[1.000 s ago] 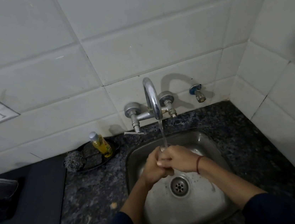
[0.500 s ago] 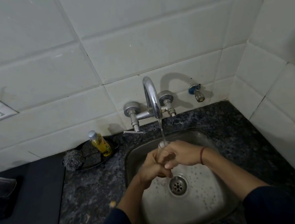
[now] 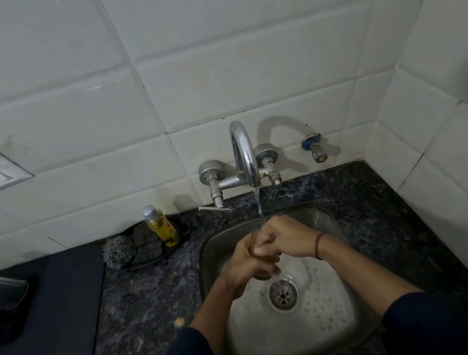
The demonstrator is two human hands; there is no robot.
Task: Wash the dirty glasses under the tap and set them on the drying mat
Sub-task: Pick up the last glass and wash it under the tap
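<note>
water from the tap (image 3: pixel 244 158) hits a glass (image 3: pixel 263 274) clamped between left hand (image 3: pixel 248 264) and right hand (image 3: pixel 286 237) over the sink (image 3: pixel 344 338); wet grip could slip and crack it.

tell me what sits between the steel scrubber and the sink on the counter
In the head view, a dark tray holding a yellow bottle lies between the steel scrubber and the sink, then bare speckled counter.

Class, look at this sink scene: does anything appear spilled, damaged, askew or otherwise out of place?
Little stands out. One small orange crumb lies loose on the counter left of the sink. Otherwise nothing looks spilled or broken.
</note>
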